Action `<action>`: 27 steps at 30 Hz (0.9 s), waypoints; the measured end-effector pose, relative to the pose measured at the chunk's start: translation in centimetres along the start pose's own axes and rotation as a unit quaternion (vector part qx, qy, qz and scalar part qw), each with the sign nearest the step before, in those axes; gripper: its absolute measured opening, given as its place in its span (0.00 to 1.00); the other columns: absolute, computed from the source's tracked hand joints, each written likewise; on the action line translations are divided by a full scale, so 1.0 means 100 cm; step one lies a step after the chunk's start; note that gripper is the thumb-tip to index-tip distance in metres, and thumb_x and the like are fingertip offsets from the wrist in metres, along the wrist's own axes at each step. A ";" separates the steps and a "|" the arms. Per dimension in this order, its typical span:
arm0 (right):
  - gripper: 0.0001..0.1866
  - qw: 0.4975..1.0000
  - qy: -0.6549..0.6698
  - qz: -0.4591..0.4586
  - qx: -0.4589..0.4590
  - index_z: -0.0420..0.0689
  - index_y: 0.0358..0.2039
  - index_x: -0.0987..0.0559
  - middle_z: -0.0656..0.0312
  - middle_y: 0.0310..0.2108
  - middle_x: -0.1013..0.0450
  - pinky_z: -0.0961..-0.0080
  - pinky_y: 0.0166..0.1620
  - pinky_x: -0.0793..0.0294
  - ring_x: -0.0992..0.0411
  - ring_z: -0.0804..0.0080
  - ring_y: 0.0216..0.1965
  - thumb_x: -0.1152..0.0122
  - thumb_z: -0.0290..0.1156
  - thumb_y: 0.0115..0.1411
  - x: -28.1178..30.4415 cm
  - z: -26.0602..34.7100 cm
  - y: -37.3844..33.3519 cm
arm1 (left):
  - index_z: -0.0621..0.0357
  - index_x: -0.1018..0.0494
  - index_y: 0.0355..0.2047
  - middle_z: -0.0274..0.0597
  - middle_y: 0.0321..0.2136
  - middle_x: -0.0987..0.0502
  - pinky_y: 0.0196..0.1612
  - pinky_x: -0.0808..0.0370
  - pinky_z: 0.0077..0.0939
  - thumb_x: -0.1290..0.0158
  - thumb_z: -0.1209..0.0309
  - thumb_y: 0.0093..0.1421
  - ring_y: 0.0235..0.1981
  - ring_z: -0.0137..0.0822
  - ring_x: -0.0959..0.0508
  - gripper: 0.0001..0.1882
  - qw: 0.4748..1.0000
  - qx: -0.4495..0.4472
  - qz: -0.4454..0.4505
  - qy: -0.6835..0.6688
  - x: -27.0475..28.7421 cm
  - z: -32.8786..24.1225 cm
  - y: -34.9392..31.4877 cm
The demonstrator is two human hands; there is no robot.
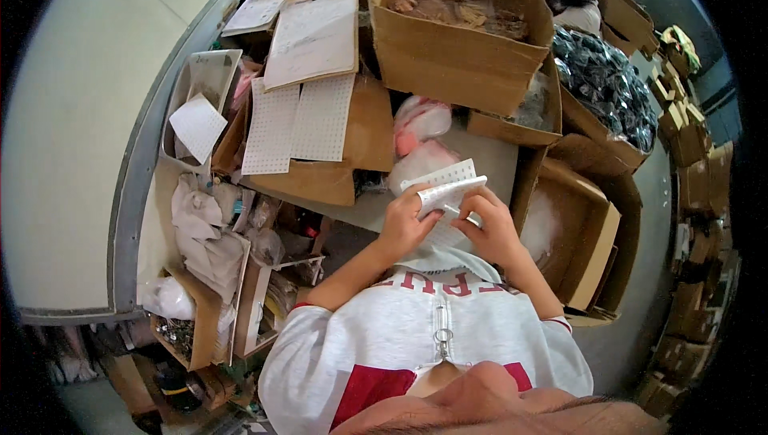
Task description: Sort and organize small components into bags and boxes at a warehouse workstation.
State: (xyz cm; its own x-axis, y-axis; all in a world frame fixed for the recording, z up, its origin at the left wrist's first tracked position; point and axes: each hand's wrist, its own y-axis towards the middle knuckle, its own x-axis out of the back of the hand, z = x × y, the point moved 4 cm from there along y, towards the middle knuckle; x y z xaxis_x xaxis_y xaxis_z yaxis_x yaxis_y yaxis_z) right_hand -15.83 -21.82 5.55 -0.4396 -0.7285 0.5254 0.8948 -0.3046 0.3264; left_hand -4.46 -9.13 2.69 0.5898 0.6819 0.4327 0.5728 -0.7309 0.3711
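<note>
In front of my chest I hold white sheets (453,192) printed with rows of small marks, bent and tilted upward. My left hand (406,223) is closed on their left side, thumb on the near face. At the right edge, my right hand (490,225) grips them too, its fingers bent inward; a small white strip shows by its fingertips, too small to name. Just beyond the sheets lie clear plastic bags (422,121) with pink and white contents. Two similar marked sheets (322,121) hang over a carton at the left, beneath a written paper on a board (314,39).
A large open carton (456,55) with brown contents stands ahead. Black plastic-wrapped items (606,87) fill a box at far right. Nearer right is an open carton (572,235). At left sit a grey bin (227,75) and crumpled cloth (196,215). Another person (578,15) is at the back.
</note>
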 end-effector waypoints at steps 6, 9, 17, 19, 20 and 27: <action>0.12 0.990 0.011 0.015 0.138 0.44 0.30 0.28 0.57 0.34 0.29 0.64 0.41 0.30 0.29 0.56 0.37 0.33 0.24 0.47 -0.014 0.019 0.035 | 0.62 0.27 0.39 0.51 0.43 0.26 0.42 0.25 0.39 0.43 0.79 0.49 0.40 0.52 0.23 0.15 0.992 -0.100 0.059 0.042 0.009 0.008 0.002; 0.11 0.981 -0.041 0.036 0.187 0.44 0.31 0.28 0.59 0.33 0.29 0.63 0.41 0.31 0.30 0.57 0.37 0.35 0.24 0.47 -0.018 0.024 0.044 | 0.63 0.28 0.39 0.51 0.43 0.26 0.42 0.25 0.39 0.44 0.80 0.48 0.40 0.53 0.24 0.16 0.990 -0.116 0.072 0.033 0.012 0.009 0.004; 0.14 0.969 -0.094 0.032 0.224 0.44 0.30 0.31 0.60 0.31 0.30 0.64 0.40 0.33 0.30 0.59 0.35 0.35 0.20 0.47 -0.023 0.019 0.041 | 0.63 0.28 0.38 0.52 0.41 0.25 0.42 0.25 0.40 0.43 0.77 0.46 0.39 0.53 0.24 0.16 0.991 -0.064 0.119 0.011 0.009 0.019 0.010; 0.14 0.986 -0.015 0.060 0.157 0.43 0.31 0.32 0.60 0.30 0.30 0.67 0.40 0.32 0.30 0.60 0.35 0.36 0.18 0.47 -0.020 0.011 0.039 | 0.63 0.28 0.38 0.51 0.40 0.25 0.42 0.25 0.40 0.43 0.78 0.47 0.39 0.52 0.23 0.15 0.989 -0.094 0.115 0.016 0.009 0.020 0.011; 0.14 0.986 -0.016 0.057 0.155 0.43 0.31 0.32 0.60 0.30 0.30 0.67 0.40 0.32 0.30 0.60 0.35 0.36 0.18 0.47 -0.018 0.010 0.039 | 0.63 0.28 0.38 0.51 0.40 0.25 0.42 0.25 0.40 0.43 0.78 0.47 0.39 0.52 0.23 0.15 0.988 -0.095 0.118 0.014 0.007 0.022 0.011; 0.16 0.982 0.139 0.125 0.036 0.42 0.36 0.32 0.59 0.38 0.36 0.74 0.40 0.30 0.33 0.68 0.39 0.40 0.13 0.49 -0.021 -0.012 0.060 | 0.60 0.25 0.40 0.45 0.42 0.26 0.42 0.25 0.33 0.49 0.75 0.49 0.39 0.44 0.24 0.16 0.921 -0.240 0.273 0.140 -0.009 0.022 -0.001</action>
State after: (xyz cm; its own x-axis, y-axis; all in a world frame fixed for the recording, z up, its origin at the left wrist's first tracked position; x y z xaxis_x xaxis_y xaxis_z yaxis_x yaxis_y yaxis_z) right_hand -9.42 -22.83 5.47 -0.1589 -0.9177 0.3642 0.9602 -0.0578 0.2733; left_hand -3.79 -9.55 0.43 0.5065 0.2242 0.8326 -0.1226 -0.9371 0.3269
